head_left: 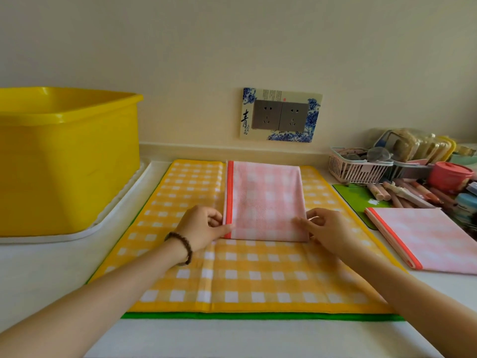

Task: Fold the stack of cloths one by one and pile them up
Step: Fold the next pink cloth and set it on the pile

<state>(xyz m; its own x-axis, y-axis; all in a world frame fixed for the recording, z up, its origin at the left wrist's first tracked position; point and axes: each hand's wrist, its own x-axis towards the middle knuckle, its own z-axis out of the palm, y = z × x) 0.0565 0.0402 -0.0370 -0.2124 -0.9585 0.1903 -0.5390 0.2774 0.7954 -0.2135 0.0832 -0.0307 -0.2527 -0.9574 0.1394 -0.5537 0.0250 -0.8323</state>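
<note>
— Where's the cloth being folded?

— The pink cloth [265, 200] lies as a narrow strip on the yellow cloth [232, 275], running away from the hands toward the wall. The left hand [204, 226] pinches its near left corner, by the orange edge, thumb on top and fingers curled. The right hand [325, 228] pinches the near right corner the same way. A bead bracelet [183, 245] sits on the left wrist.

— And under the yellow one?

— A green cloth [258, 316], showing only as a strip at the near edge.

— Any finished ones?

— One folded cloth [433, 241], pink with an orange edge, lies flat to the right of the right hand, apart from the stack.

— Containers?

— A big yellow tub [67, 161] stands left of the left hand on a white tray [124, 202]; I can't see inside it. Beyond the right hand there's a pink basket [358, 169] holding what look like glasses, a red pot [450, 175] with its lid on, and some packets [418, 146] behind, too blurred to tell. Pens [397, 193] lie loose on a green mat [353, 197] near the basket.

— Any writing?

— On the wall beyond the hands, the socket [280, 116] has a blue-and-white floral surround with a large black Chinese character, 青, at its left. The smaller print there is too small to read.
</note>
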